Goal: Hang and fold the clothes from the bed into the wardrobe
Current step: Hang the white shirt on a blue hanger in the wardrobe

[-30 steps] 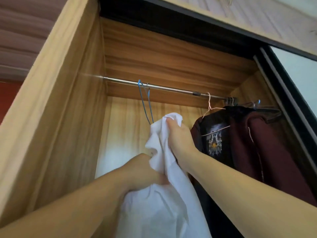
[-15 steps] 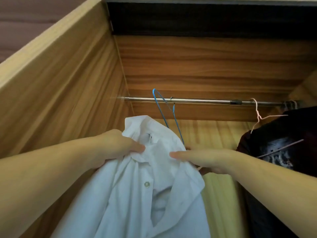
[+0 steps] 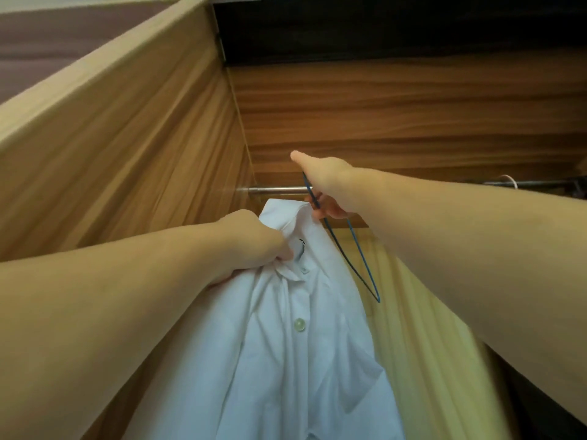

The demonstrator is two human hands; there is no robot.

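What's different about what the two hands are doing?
The left hand is bunched round the collar of the white shirt, while the right hand grips the blue wire hanger. The left hand sits lower, below the rail; the right hand reaches up at the rail itself. The right thumb sticks out; the left fingers are tucked into cloth. Both hands are inside the wardrobe, each gripping something.

text: none readable | shirt (image 3: pixel 286 344) collar tag — dark mark, too small
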